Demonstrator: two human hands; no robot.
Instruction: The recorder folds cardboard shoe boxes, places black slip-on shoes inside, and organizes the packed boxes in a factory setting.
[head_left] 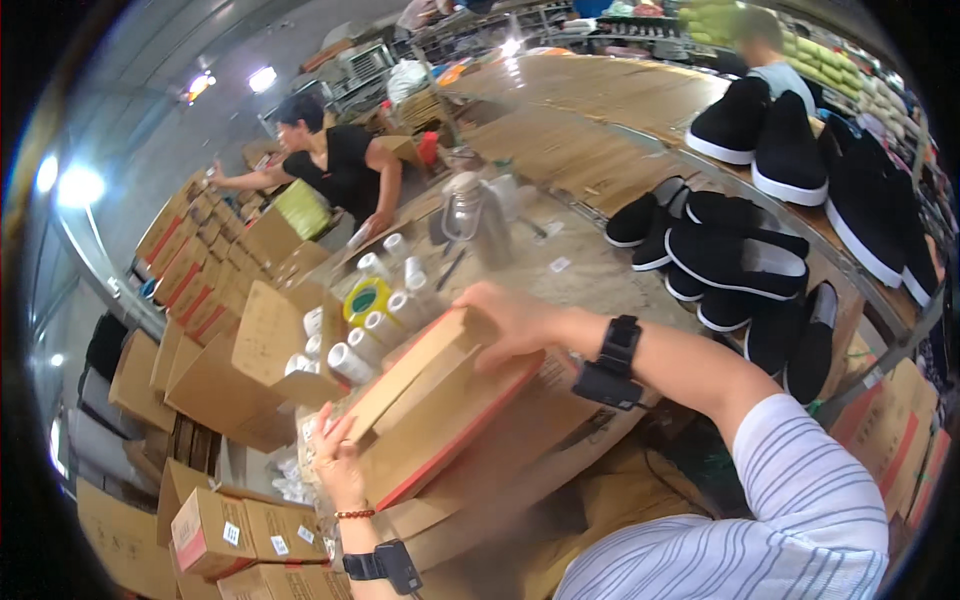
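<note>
Between my two hands is a brown cardboard box (437, 424) with a red edge, tilted at the near side of the worktable. My left hand (340, 462) holds its left end, fingers along the side and a beaded bracelet on the wrist. At the far right end, my right hand (515, 322) grips the box with the thumb on the near side. Just beyond the box stand several white rolls (352, 362) and a yellow-and-green roll of tape (367, 300). What is inside the box is hidden from me.
Several black slip-on shoes (735, 262) are piled at the right, with more on a rail above. Stacked cartons (240, 530) and an open carton (225, 385) stand at the left. Across the table, a person in black (350, 165) reaches toward stacked boxes.
</note>
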